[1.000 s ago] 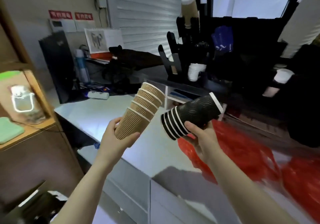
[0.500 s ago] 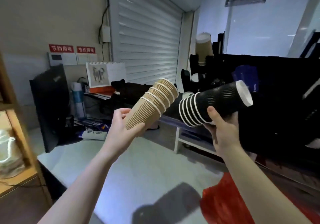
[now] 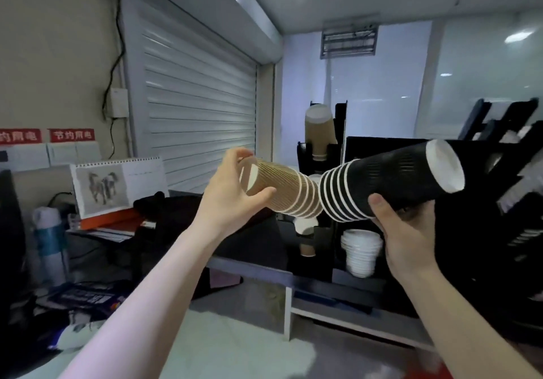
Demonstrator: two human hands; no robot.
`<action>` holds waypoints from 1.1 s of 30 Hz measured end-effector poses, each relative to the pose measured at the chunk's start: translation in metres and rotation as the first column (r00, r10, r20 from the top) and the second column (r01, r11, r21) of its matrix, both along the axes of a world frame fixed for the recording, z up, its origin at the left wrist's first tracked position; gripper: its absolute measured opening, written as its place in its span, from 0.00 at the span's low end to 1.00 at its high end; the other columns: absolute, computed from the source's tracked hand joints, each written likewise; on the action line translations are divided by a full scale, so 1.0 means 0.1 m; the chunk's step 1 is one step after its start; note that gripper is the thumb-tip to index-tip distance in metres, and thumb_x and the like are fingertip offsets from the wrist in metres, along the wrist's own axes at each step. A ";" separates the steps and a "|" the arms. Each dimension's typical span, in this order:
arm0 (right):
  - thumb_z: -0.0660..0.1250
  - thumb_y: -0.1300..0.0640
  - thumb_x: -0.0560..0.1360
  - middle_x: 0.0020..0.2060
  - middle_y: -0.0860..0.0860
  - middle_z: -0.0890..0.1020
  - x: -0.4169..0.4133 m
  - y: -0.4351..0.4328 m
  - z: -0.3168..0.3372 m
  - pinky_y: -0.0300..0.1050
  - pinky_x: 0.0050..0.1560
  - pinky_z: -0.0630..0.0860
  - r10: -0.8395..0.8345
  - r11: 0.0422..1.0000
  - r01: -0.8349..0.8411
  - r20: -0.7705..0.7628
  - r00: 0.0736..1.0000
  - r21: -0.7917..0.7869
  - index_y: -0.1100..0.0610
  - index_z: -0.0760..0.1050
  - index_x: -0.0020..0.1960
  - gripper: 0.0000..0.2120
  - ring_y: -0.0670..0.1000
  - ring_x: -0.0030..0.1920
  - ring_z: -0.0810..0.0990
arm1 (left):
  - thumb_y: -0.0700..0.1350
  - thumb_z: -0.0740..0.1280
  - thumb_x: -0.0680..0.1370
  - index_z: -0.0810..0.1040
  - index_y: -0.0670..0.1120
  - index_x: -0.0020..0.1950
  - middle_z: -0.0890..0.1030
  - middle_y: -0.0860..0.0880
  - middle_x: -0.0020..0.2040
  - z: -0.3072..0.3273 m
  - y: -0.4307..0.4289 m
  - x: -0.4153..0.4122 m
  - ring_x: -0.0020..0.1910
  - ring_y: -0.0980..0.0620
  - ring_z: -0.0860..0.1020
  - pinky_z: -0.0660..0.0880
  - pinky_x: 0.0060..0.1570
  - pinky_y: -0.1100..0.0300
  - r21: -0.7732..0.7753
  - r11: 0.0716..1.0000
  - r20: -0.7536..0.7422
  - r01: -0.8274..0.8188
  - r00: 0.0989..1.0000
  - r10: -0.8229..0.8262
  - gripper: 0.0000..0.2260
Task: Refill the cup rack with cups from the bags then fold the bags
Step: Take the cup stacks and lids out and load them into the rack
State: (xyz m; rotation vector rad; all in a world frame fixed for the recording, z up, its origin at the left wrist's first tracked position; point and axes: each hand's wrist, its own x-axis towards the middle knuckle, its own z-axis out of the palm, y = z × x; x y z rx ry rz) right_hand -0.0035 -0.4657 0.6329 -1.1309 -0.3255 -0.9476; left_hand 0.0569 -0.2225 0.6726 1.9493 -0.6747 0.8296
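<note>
- Left hand (image 3: 232,199): closed around the base end of the brown cup stack (image 3: 282,187), held sideways in the air
- Right hand (image 3: 407,231): grasping the black cup stack (image 3: 390,182) from below (base end tilted up, to the right)
- Rim ends of both stacks meet in front of the black cup rack (image 3: 320,231), which stands on the counter (image 3: 241,352), toward its far edge

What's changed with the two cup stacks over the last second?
Both hands lifted their stacks from above the table toward the cup rack. The left hand tipped the brown stack from upright to nearly level, rims meeting the black stack in the right hand. Both grips stayed the same.
</note>
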 end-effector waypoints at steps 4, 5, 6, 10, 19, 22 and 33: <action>0.75 0.55 0.62 0.64 0.54 0.77 0.14 0.01 0.15 0.64 0.65 0.70 -0.084 0.996 0.084 0.015 0.996 -0.003 0.46 0.70 0.62 0.31 0.54 0.63 0.76 | 0.53 0.74 0.69 0.67 0.53 0.67 0.73 0.58 0.62 0.15 -0.12 0.29 0.58 0.62 0.69 0.65 0.50 0.67 0.128 0.990 0.031 0.066 0.997 -0.071 0.28; 0.75 0.55 0.62 0.63 0.54 0.77 0.18 0.00 0.17 0.63 0.65 0.70 -0.103 0.995 0.103 0.020 0.995 -0.016 0.47 0.70 0.63 0.31 0.53 0.63 0.77 | 0.53 0.73 0.70 0.68 0.52 0.67 0.73 0.56 0.63 0.18 -0.16 0.35 0.59 0.61 0.69 0.64 0.52 0.66 0.172 0.982 0.046 0.074 0.996 -0.083 0.28; 0.75 0.55 0.61 0.63 0.53 0.77 0.21 0.01 0.19 0.63 0.65 0.70 -0.124 0.992 0.124 0.023 0.992 -0.033 0.47 0.70 0.63 0.32 0.53 0.62 0.77 | 0.53 0.73 0.70 0.68 0.52 0.68 0.73 0.55 0.64 0.20 -0.21 0.40 0.61 0.59 0.69 0.63 0.54 0.65 0.216 0.973 0.061 0.083 0.993 -0.099 0.29; 0.76 0.54 0.61 0.62 0.52 0.78 0.29 0.00 0.23 0.63 0.64 0.71 -0.200 0.975 0.203 0.033 0.979 -0.088 0.43 0.71 0.60 0.29 0.53 0.62 0.77 | 0.53 0.72 0.70 0.67 0.53 0.71 0.72 0.52 0.68 0.30 -0.40 0.57 0.66 0.54 0.68 0.60 0.56 0.67 0.366 0.924 0.087 0.110 0.985 -0.151 0.30; 0.75 0.62 0.67 0.62 0.51 0.78 0.48 -0.09 0.24 0.61 0.64 0.72 -0.282 0.950 0.284 0.037 0.959 -0.131 0.47 0.70 0.63 0.29 0.50 0.61 0.78 | 0.45 0.73 0.69 0.67 0.52 0.70 0.72 0.49 0.66 0.03 -0.67 0.84 0.63 0.47 0.71 0.67 0.60 0.56 0.581 0.804 -0.010 0.129 0.988 -0.152 0.30; 0.74 0.64 0.69 0.62 0.51 0.77 0.58 -0.13 0.20 0.58 0.64 0.72 -0.294 0.946 0.294 0.022 0.956 -0.134 0.49 0.68 0.66 0.30 0.49 0.62 0.77 | 0.44 0.72 0.69 0.67 0.52 0.70 0.70 0.50 0.68 -0.18 -0.72 0.88 0.63 0.46 0.70 0.67 0.61 0.56 0.585 0.795 -0.034 0.160 0.984 -0.174 0.31; 0.77 0.49 0.60 0.56 0.40 0.79 1.04 -0.08 0.47 0.31 0.50 0.75 -0.312 0.935 0.312 0.030 0.950 -0.167 0.44 0.69 0.60 0.31 0.40 0.55 0.79 | 0.51 0.62 0.79 0.45 0.51 0.78 0.44 0.50 0.79 -0.58 -0.72 0.92 0.77 0.48 0.47 0.50 0.74 0.54 0.622 0.782 0.149 0.046 0.973 -0.175 0.34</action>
